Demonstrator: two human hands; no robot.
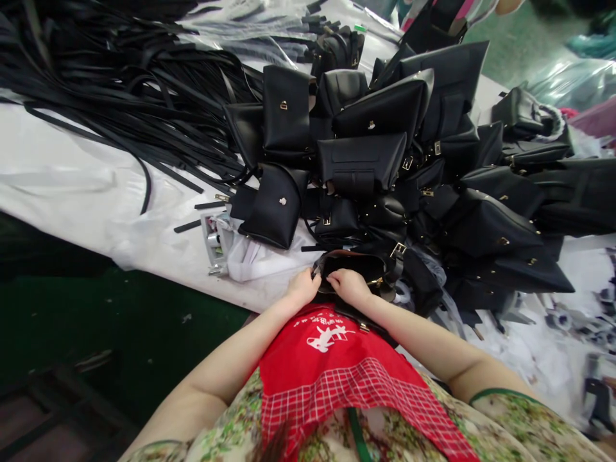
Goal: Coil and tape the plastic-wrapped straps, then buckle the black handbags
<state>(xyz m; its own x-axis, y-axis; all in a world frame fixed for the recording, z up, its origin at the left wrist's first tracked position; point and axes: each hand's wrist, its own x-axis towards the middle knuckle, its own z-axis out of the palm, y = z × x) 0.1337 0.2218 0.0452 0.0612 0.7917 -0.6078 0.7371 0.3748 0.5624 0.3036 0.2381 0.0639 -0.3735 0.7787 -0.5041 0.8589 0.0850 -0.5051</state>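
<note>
Close against my red apron, an unfastened black handbag (353, 255) lies at the table's near edge, its dark inside facing up. My left hand (304, 286) is closed on the left end of the bag's rim. Over the bag's mouth, my right hand (350, 286) has its fingers pinched together; whatever is between them is too small to make out. A gold zipper pull (375, 282) shows just right of that hand. The bag's flap (362, 319) hangs toward me with a metal clasp on it.
Piled black handbags (385, 115) cover the middle and right. Long black straps (144, 83) lie heaped at the upper left. A small tray (212, 247) of hardware sits left of the bag, beside white plastic wrapping (255, 256). Scraps litter the right side.
</note>
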